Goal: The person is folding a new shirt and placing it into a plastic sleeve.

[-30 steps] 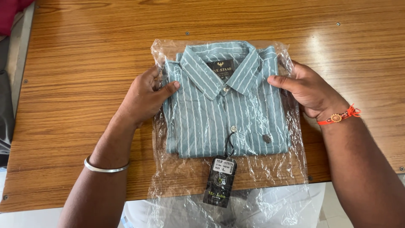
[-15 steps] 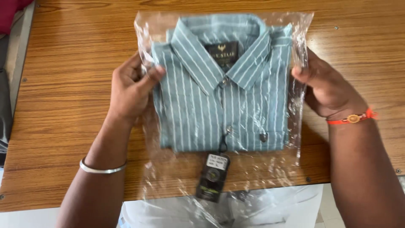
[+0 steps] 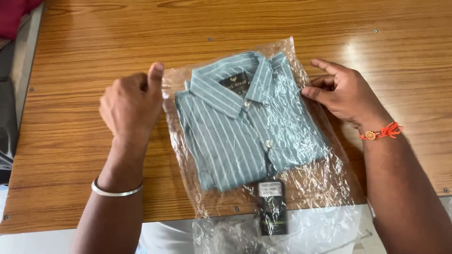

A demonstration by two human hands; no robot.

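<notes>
At the bottom of the frame, the open end of a clear plastic bag (image 3: 301,207) hangs over the near edge of the wooden table (image 3: 70,155). A dark hang tag (image 3: 271,207) lies inside it, just below the shirt's hem. In the middle of the frame, a folded grey-green shirt with thin white stripes (image 3: 245,122) lies flat inside the bag, collar toward the far side and tilted toward the upper right.

At the left, the left hand (image 3: 132,103) is loosely curled with the thumb up, the thumb tip touching the bag's left edge near the collar; the fingers close on nothing. A silver bangle (image 3: 117,190) circles that wrist. At the right, the right hand (image 3: 343,94) has its fingers slightly apart, their tips pressing on the bag's right edge beside the shirt. An orange thread band (image 3: 382,132) sits on that wrist. In the upper left corner lies red cloth (image 3: 16,16).
</notes>
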